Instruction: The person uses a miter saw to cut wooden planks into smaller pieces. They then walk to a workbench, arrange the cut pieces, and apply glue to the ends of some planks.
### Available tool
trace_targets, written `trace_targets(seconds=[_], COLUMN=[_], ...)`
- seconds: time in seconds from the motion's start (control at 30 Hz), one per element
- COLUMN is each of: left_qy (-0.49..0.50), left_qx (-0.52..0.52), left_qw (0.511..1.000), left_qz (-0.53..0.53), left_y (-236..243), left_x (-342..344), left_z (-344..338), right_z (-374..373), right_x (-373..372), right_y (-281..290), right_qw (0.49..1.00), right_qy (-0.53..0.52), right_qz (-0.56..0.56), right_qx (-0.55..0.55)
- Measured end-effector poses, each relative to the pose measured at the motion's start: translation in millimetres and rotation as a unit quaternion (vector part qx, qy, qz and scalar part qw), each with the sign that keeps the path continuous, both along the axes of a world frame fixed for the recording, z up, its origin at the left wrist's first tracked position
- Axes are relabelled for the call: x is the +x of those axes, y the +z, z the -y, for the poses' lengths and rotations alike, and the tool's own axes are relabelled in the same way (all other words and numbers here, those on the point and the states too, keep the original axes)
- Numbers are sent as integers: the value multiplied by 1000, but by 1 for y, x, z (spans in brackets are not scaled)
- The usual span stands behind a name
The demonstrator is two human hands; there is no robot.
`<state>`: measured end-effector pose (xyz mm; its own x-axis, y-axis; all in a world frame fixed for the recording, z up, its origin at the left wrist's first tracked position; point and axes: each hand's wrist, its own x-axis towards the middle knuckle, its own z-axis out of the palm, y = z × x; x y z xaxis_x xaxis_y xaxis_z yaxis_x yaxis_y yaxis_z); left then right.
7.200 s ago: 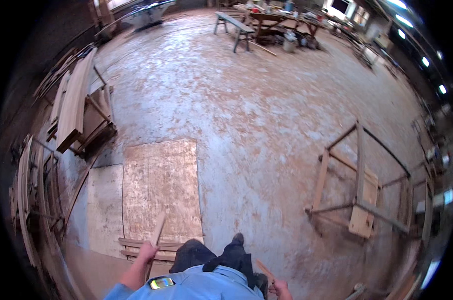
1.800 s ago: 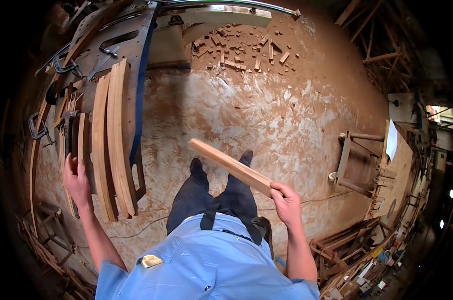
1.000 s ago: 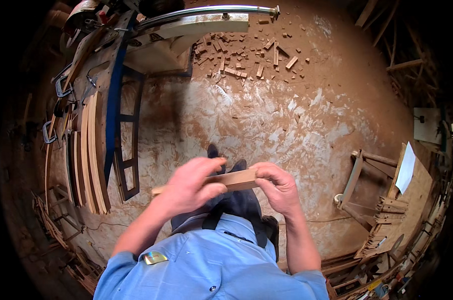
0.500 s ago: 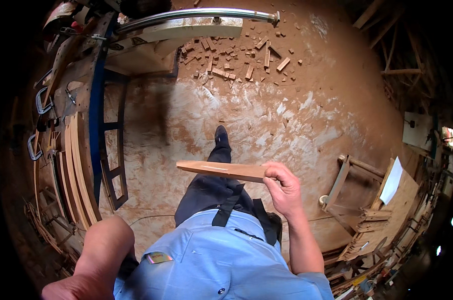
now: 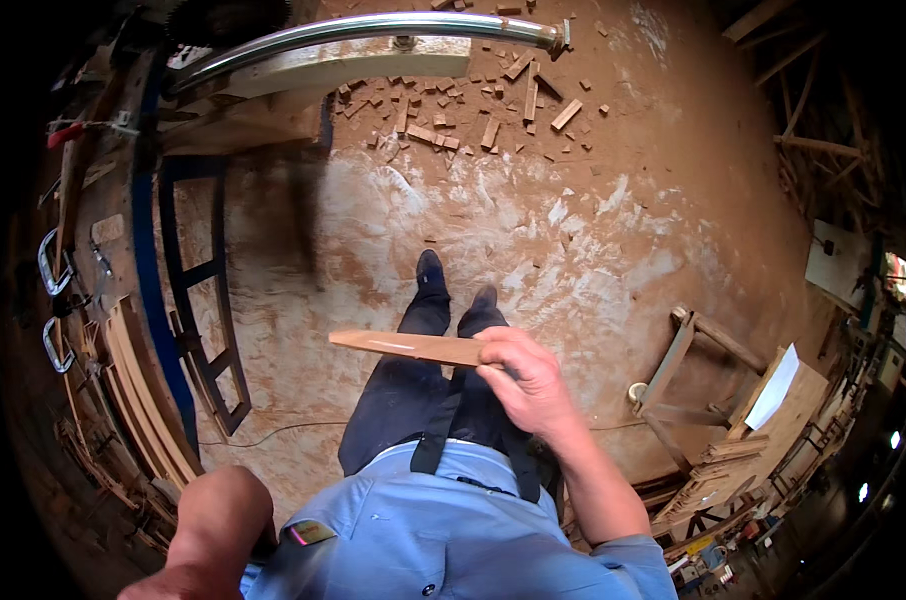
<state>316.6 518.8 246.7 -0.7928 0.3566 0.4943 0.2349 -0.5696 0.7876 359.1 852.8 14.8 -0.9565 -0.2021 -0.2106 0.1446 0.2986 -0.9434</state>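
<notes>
I have the bare right hand [image 5: 526, 378] clamped, thumb below and fingers above, on the right end of a slim, light-brown wooden piece [image 5: 408, 346]. The piece is over the dark-trousered legs [image 5: 398, 405], its tapered end pointing left. The left hand is beyond my view; only a bent bare arm [image 5: 223, 505] shows, so I cannot tell its state.

Gripped at one end, the piece probably wants to dip; I'd press the thumb firmly and keep the wrist steady.

Counting from here: one held piece, two black shoes [image 5: 430, 268], one white paper sheet [image 5: 774, 385], two silver C-clamps [image 5: 45, 260] by the blue-edged counter [image 5: 149, 250]. The long wooden strips [image 5: 148, 400] there overlap and the small floor blocks [image 5: 566, 115] are too many; I cannot number either surely.
</notes>
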Motion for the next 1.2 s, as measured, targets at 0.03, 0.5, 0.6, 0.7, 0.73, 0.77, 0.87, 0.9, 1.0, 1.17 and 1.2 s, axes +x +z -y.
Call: trace_targets(seconds=[0.03, 0.5, 0.6, 0.7, 0.73, 0.77, 0.87, 0.9, 1.0, 1.17, 1.2], left_qy=[30, -89, 18, 111, 141, 151, 214, 240, 274, 373, 379], left_qx=[50, -519, -593, -650, -666, -673, -645, -634, -580, -386, -347], left_qw=[998, 788, 750, 707, 692, 681, 686, 679, 705, 786, 795], left_qz=[-4, 320, 293, 257, 241, 247, 260, 282, 304, 305, 323], left_y=[-31, -403, -469, -527, -548, -560, -596, -606, -638, -683, -685], left_x=[18, -31, -27, -32, -32, -39, -54, -56, -62, -79, -84], left_z=[24, -143, -140, -120, -113, -105, -86, -84, -75, -69, -71], right_z=[-3, -3, 6, 7, 5, -3, -22, -23, -21, 26, 31], right_x=[-7, -79, -98, -124, -132, -141, -163, -170, -183, -217, -219], right_y=[-1, -192, -263, -336, -371, -410, -509, -533, -605, -675, -690], right_qw=[1000, 948, 976, 953, 955, 952, 945, 936, 927, 926, 927], right_qy=[7, 130, 155, 38, 9, 16, 74, 92, 134, 144, 136], right_qz=[4, 232, 135, 296, 293, 306, 264, 269, 217, 106, 79], right_qx=[-7, -172, -77, -58, -41, 2, 177, 208, 275, 332, 341])
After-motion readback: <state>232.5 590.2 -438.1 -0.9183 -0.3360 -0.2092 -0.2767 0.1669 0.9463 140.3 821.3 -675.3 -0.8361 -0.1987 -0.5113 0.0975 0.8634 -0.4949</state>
